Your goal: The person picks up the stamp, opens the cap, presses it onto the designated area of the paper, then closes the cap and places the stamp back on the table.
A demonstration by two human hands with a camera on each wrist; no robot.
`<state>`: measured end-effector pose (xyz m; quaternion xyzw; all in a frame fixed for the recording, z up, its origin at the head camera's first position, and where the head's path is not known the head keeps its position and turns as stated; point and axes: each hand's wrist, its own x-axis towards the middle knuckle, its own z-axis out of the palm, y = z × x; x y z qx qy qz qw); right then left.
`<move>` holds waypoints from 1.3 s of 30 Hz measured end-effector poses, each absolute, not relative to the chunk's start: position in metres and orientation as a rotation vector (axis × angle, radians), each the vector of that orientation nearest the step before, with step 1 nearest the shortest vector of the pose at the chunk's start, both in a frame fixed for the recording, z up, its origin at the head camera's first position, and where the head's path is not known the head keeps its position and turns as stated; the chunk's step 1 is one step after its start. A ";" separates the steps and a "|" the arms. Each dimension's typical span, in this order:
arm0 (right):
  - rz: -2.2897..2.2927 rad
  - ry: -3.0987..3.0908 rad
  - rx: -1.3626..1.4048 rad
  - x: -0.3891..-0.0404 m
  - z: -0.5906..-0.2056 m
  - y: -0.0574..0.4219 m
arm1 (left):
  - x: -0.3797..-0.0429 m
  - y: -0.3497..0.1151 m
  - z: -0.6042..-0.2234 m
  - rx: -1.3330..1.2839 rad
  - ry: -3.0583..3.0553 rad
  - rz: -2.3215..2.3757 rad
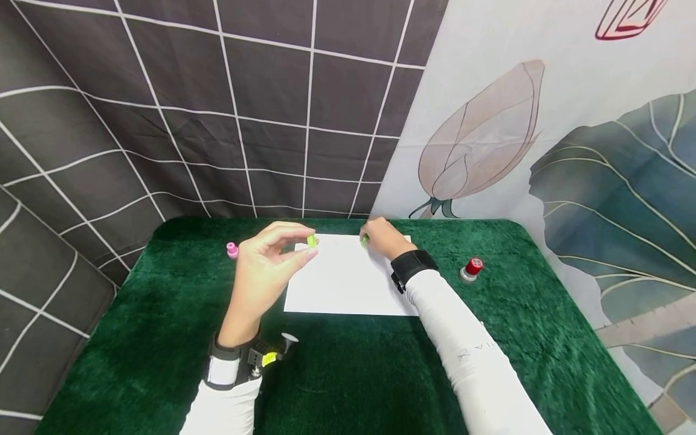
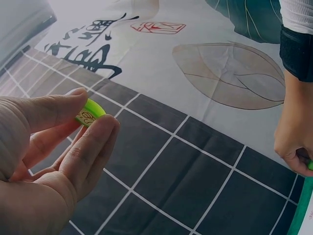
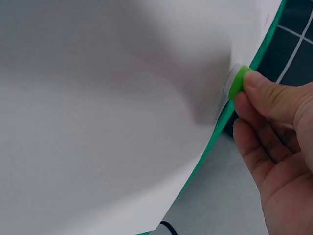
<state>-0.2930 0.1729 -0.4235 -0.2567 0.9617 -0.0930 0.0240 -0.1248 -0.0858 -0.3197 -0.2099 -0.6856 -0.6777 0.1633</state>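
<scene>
My left hand is raised over the left part of a white sheet of paper. Its thumb and fingertips pinch a small green cap with a yellowish patterned face. At the paper's far right, my right hand pinches a small round green-and-white stamp between thumb and fingers. In the right wrist view the stamp's pale end is right at the sheet, near its edge. A faint reddish mark shows on the paper beyond it.
Dark green cloth covers the table. A pink stamp sits left of the left hand, and a red-topped stamp with a pale base stands right of the right wrist. A grid-patterned curtain hangs behind the table's far edge.
</scene>
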 end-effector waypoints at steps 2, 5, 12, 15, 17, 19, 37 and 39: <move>-0.274 2.974 -0.826 -0.294 -0.423 0.173 | -0.125 -0.087 -0.319 -0.595 -1.959 -1.928; -0.280 2.964 -0.856 -0.293 -0.423 0.176 | -0.124 -0.088 -0.318 -0.589 -1.966 -1.927; -0.451 3.028 -0.850 -0.285 -0.409 0.194 | -0.124 -0.088 -0.317 -0.582 -1.967 -1.923; -0.579 3.066 -0.828 -0.278 -0.395 0.201 | -0.125 -0.088 -0.317 -0.590 -1.956 -1.918; -0.681 3.078 -0.820 -0.269 -0.384 0.206 | -0.125 -0.088 -0.318 -0.595 -1.954 -1.921; -0.789 3.091 -0.831 -0.258 -0.375 0.210 | -0.125 -0.087 -0.319 -0.597 -1.956 -1.922; -1.852 2.736 -1.009 -0.144 -0.340 0.198 | -0.122 -0.066 -0.323 -0.643 -2.022 -1.923; -1.908 2.695 -1.027 -0.137 -0.339 0.194 | -0.121 -0.062 -0.324 -0.658 -2.025 -1.931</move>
